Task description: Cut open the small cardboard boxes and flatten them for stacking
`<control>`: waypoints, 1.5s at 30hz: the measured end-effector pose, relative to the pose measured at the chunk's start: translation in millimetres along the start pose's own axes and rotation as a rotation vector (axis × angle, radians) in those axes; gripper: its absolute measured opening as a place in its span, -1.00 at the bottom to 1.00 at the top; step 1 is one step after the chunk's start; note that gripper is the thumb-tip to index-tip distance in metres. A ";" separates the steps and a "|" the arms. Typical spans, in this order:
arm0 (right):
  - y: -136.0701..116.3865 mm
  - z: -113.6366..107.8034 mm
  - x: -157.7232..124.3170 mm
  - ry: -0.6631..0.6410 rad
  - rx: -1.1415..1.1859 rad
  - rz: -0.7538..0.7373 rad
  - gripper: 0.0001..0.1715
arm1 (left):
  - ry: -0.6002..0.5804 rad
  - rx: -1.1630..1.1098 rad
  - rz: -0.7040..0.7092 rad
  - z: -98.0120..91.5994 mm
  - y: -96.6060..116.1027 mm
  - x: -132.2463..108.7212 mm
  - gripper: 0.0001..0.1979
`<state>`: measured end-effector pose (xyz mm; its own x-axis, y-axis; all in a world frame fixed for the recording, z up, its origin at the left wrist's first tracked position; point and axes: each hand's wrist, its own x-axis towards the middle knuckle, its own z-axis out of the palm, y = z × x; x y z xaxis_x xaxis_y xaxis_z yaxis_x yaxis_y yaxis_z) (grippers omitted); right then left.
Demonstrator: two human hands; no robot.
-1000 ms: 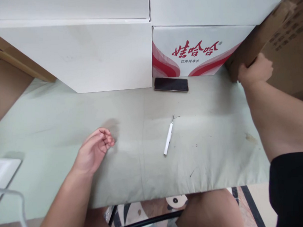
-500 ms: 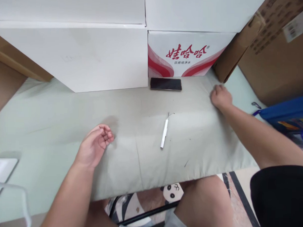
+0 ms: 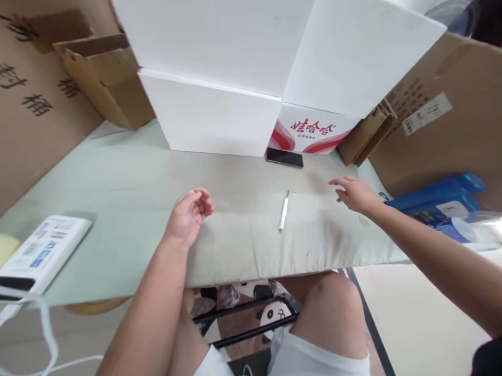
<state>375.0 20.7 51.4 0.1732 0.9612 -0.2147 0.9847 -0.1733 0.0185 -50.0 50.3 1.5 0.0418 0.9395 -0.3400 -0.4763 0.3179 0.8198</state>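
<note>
My left hand [image 3: 191,212] is raised over the cloth at left, palm up, fingers loosely curled, and nothing shows in it. At right, my right hand [image 3: 355,195] hovers over the cloth with its fingers stretched out to the left, also holding nothing. Between the hands lies a slim white-handled tool [image 3: 283,213] with a thin dark wire-like tip pointing away from me; its exact kind cannot be made out. A black phone [image 3: 285,157] lies flat behind it, against the printed carton [image 3: 310,136].
White boxes [image 3: 212,118] are stacked at the back. Brown cartons [image 3: 27,109] flank both sides. A white power bank [image 3: 47,252] with a white cable [image 3: 50,334] lies at left. A blue pouch [image 3: 440,197] lies at right, by clear plastic. The cloth [image 3: 232,242] ends above my knees.
My right hand has come off the cloth near the right carton, and its curled fingers have stretched out. My left hand stays loosely curled. The camera view has pulled back; the tool and phone lie still.
</note>
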 end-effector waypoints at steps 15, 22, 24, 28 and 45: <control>-369.8 -35.2 90.9 0.083 -0.023 -0.790 -0.43 | 0.142 -0.004 0.179 -59.4 42.8 0.6 -0.82; -530.2 -69.8 159.2 0.307 0.251 -0.830 -0.67 | 0.131 -0.047 0.135 -71.6 55.2 6.1 -0.84; -555.3 -84.5 171.6 0.315 0.260 -0.764 -0.77 | 0.146 -0.063 0.147 -76.1 58.8 7.8 -0.85; -573.8 -102.0 191.8 0.300 0.225 -0.641 -0.94 | 0.163 -0.129 0.173 -84.7 62.5 10.1 -0.83; -391.1 -68.4 55.5 0.451 0.261 -0.713 -0.56 | 0.295 -0.155 0.276 -94.6 57.2 15.6 -0.73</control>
<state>0.8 156.5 99.1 -0.4348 0.8430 0.3168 0.8351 0.5091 -0.2086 -159.7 71.1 -0.5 -0.3476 0.9028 -0.2533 -0.5615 0.0160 0.8273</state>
